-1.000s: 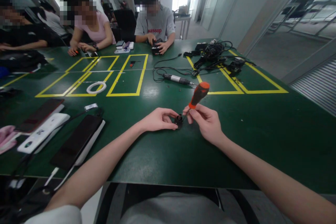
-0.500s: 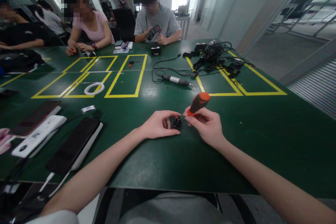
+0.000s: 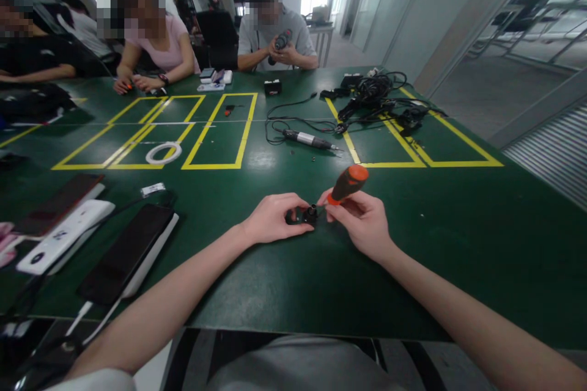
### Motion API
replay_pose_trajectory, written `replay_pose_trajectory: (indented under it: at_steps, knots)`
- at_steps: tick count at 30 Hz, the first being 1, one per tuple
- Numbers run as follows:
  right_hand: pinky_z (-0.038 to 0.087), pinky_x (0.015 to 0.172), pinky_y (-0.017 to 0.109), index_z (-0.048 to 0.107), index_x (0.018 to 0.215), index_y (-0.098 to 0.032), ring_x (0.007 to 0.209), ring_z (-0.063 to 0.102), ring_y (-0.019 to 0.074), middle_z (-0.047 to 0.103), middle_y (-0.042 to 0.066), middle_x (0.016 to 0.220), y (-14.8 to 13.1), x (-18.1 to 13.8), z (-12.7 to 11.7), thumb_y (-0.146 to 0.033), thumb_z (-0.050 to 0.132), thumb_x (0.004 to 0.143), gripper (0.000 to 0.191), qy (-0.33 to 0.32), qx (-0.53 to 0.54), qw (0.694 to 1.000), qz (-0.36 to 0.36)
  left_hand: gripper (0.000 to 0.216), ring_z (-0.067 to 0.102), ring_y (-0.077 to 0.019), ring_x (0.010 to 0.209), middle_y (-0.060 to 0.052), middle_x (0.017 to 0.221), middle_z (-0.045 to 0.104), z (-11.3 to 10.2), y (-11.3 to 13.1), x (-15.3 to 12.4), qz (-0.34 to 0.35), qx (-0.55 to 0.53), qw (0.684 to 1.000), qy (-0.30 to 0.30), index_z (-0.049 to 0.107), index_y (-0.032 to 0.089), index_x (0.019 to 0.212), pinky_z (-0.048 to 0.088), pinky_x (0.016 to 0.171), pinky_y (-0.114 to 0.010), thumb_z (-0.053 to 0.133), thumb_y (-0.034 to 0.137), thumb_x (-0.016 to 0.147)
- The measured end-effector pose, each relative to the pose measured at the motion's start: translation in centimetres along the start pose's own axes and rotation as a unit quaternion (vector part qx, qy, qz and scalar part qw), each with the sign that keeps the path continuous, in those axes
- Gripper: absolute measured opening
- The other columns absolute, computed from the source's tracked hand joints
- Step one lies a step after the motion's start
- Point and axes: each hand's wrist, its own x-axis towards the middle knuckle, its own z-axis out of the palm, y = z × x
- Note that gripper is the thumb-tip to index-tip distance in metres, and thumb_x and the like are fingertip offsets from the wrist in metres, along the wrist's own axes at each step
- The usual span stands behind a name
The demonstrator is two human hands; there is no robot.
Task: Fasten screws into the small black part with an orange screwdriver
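My left hand [image 3: 277,218] is closed around a small black cylindrical part [image 3: 310,214] that stands on the green table, thumb on the near side and fingers on the far side. In my right hand [image 3: 362,220] is a screwdriver [image 3: 349,184] with an orange and black handle, gripped low near the shaft. The handle leans up and to the right. Its thin shaft points down toward the right side of the black part; whether the tip touches it I cannot tell.
Beyond my hands lies a corded pen-shaped electric screwdriver [image 3: 309,139], with tangled black cables [image 3: 373,98] behind it. Phones, one a black phone [image 3: 128,250], and a white power bank [image 3: 66,235] lie at left. A white ring [image 3: 164,153] rests on yellow tape. Co-workers sit across the table.
My hands stay nearly in place, with the screwdriver still at the black part. Across the table, a person in grey has raised a power drill and brought both hands together on it.
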Motion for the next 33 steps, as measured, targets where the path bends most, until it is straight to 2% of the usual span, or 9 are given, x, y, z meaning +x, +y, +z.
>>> replay_pose_trajectory:
  at_steps: [4,8,12,15,18,21,27,33]
  knots:
    - [0.054,0.055,0.031,0.071,0.086,-0.021,0.053,0.059,0.0142,0.070,0.003,0.072,0.2,0.1,0.0,-0.058,0.073,0.090,0.037,-0.005,0.026,1.000,0.005,0.042,0.066,-0.0150,0.077,-0.004,0.098,0.077,0.2,-0.2,0.0,0.005,-0.001,1.000,0.001,0.072,0.019,0.123,0.049,0.073,-0.026,0.076,0.040,0.088]
    - [0.056,0.056,0.030,0.069,0.086,-0.022,0.055,0.061,0.0149,0.073,0.003,0.072,0.2,-0.1,0.2,-0.054,0.082,0.083,0.035,0.002,0.039,0.999,0.018,0.054,0.070,-0.0150,0.080,-0.004,0.106,0.078,0.2,-0.4,-0.1,0.004,-0.015,1.000,0.002,0.063,0.020,0.138,0.052,0.076,-0.026,0.075,0.038,0.089]
    - [0.055,0.057,0.031,0.070,0.074,-0.022,0.057,0.059,0.0145,0.074,0.005,0.077,0.1,0.0,0.2,-0.048,0.085,0.081,0.031,0.007,0.025,1.000,0.002,0.054,0.071,-0.0206,0.095,-0.007,0.110,0.077,-0.3,-0.6,0.0,0.033,0.052,0.998,-0.002,0.066,0.021,0.133,0.053,0.085,-0.030,0.079,0.041,0.085]
    - [0.053,0.056,0.032,0.073,0.073,-0.022,0.057,0.058,0.0149,0.072,0.005,0.078,0.0,0.1,0.0,-0.050,0.083,0.082,0.031,-0.008,0.012,1.000,-0.020,0.052,0.069,-0.0230,0.098,-0.008,0.110,0.075,-0.8,-0.8,0.2,0.056,0.089,0.994,-0.015,0.069,0.020,0.127,0.053,0.087,-0.033,0.081,0.045,0.083]
    - [0.053,0.057,0.032,0.075,0.079,-0.022,0.055,0.058,0.0145,0.070,0.003,0.072,0.0,0.1,0.0,-0.055,0.073,0.091,0.035,-0.026,0.018,0.999,-0.007,0.043,0.068,-0.0240,0.099,-0.010,0.109,0.074,-1.1,-1.1,0.3,0.082,0.108,0.991,-0.015,0.073,0.018,0.115,0.053,0.086,-0.034,0.079,0.048,0.085]
    - [0.054,0.058,0.032,0.074,0.091,-0.021,0.055,0.060,0.0141,0.072,0.004,0.075,0.3,-0.1,0.2,-0.056,0.071,0.092,0.035,-0.030,0.047,0.998,0.001,0.033,0.067,-0.0233,0.096,-0.009,0.104,0.073,-1.0,-1.4,0.2,0.088,0.128,0.988,-0.019,0.075,0.017,0.104,0.053,0.084,-0.033,0.076,0.045,0.086]
    - [0.052,0.054,0.028,0.059,0.082,-0.022,0.053,0.058,0.0119,0.073,0.001,0.073,0.5,0.1,0.6,-0.053,0.076,0.089,0.036,0.013,0.068,0.998,0.003,0.015,0.067,-0.0181,0.093,-0.005,0.101,0.071,-0.7,-1.9,0.1,0.061,0.062,0.996,-0.014,0.077,0.019,0.099,0.053,0.084,-0.029,0.072,0.025,0.085]
    - [0.053,0.054,0.029,0.070,0.086,-0.021,0.051,0.058,0.0119,0.073,0.002,0.074,0.2,0.2,0.3,-0.057,0.074,0.090,0.037,0.000,0.057,0.998,0.002,0.009,0.065,-0.0167,0.089,-0.004,0.093,0.068,-0.9,-1.8,0.5,0.021,0.010,0.999,-0.031,0.077,0.018,0.092,0.050,0.081,-0.028,0.070,0.022,0.093]
